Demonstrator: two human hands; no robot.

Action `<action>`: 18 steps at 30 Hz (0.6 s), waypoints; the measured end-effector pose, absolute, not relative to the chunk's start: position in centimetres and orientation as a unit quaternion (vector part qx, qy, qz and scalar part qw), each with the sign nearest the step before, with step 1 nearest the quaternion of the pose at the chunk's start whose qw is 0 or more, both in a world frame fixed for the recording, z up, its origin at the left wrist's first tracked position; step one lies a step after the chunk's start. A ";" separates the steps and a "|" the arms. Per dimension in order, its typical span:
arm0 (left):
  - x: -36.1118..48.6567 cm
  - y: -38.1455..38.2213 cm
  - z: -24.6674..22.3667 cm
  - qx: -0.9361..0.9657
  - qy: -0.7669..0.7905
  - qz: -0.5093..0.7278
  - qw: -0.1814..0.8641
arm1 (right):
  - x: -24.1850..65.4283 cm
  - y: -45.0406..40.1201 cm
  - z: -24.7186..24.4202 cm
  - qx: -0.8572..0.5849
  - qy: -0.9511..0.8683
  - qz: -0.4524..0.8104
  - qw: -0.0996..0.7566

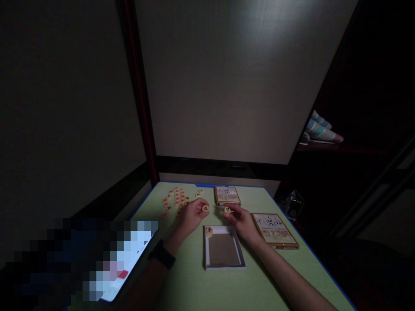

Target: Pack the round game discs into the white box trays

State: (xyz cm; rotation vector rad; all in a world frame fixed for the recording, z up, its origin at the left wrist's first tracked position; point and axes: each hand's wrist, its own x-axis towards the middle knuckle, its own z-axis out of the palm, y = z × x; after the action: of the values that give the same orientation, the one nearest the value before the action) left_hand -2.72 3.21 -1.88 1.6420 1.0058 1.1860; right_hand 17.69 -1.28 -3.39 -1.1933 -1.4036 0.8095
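My left hand pinches a round Chinese chess piece with a dark character, held up above the table. Facing it across a small gap, my right hand grips another Chinese chess piece between thumb and fingers. Below and between the hands lies an open shallow box with a white rim and brown bottom. A single chess piece sits in its far left corner. Loose chess pieces, some red and some dark, are scattered beyond my left hand.
Two printed Chinese chess boxes lie on the green table: one box at the far edge, another box beside my right forearm. A lit screen, partly blurred out, stands at the left. A wall panel rises behind the table.
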 end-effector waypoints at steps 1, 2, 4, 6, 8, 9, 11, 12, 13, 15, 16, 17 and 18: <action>-2.7 3.3 -1.9 0.632 0.396 0.479 0.463 | 17.7 -1.4 -3.3 -0.504 -0.600 0.321 0.532; -2.7 3.2 -1.8 0.609 0.394 0.481 0.493 | 17.6 -1.6 -3.2 -0.509 -0.613 0.297 0.527; -2.7 3.0 -1.6 0.564 0.395 0.489 0.536 | 17.5 -2.2 -2.9 -0.517 -0.648 0.233 0.509; -2.7 2.5 -1.4 0.513 0.381 0.495 0.589 | 17.3 -2.8 -2.4 -0.517 -0.687 0.163 0.485; -2.5 1.9 -1.1 0.466 0.353 0.492 0.645 | 17.0 -3.4 -1.9 -0.500 -0.725 0.100 0.464; -2.4 1.6 -1.0 0.450 0.341 0.489 0.665 | 16.8 -3.6 -1.7 -0.487 -0.741 0.072 0.457; -2.1 1.0 -0.8 0.434 0.341 0.487 0.677 | 16.3 -4.0 -1.5 -0.459 -0.766 0.018 0.449; -2.0 0.8 -0.7 0.433 0.350 0.485 0.675 | 16.0 -4.1 -1.4 -0.448 -0.774 -0.006 0.447; -1.8 0.6 -0.6 0.433 0.361 0.481 0.672 | 15.8 -4.1 -1.3 -0.441 -0.779 -0.026 0.446; -1.6 0.2 -0.3 0.434 0.379 0.472 0.668 | 15.3 -4.1 -1.3 -0.437 -0.783 -0.053 0.441; -1.5 0.1 -0.2 0.434 0.381 0.468 0.668 | 15.1 -4.1 -1.3 -0.439 -0.783 -0.060 0.436; -1.4 -0.1 -0.1 0.435 0.380 0.467 0.670 | 15.0 -4.1 -1.3 -0.444 -0.783 -0.063 0.432; -1.3 -0.2 0.0 0.433 0.376 0.468 0.672 | 14.9 -4.0 -1.4 -0.450 -0.782 -0.064 0.427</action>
State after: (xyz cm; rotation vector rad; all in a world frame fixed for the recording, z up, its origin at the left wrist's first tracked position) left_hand -1.35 -0.20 0.02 0.9762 0.8466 1.0539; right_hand 14.88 -4.01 -1.39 -1.1234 -1.9541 -0.1591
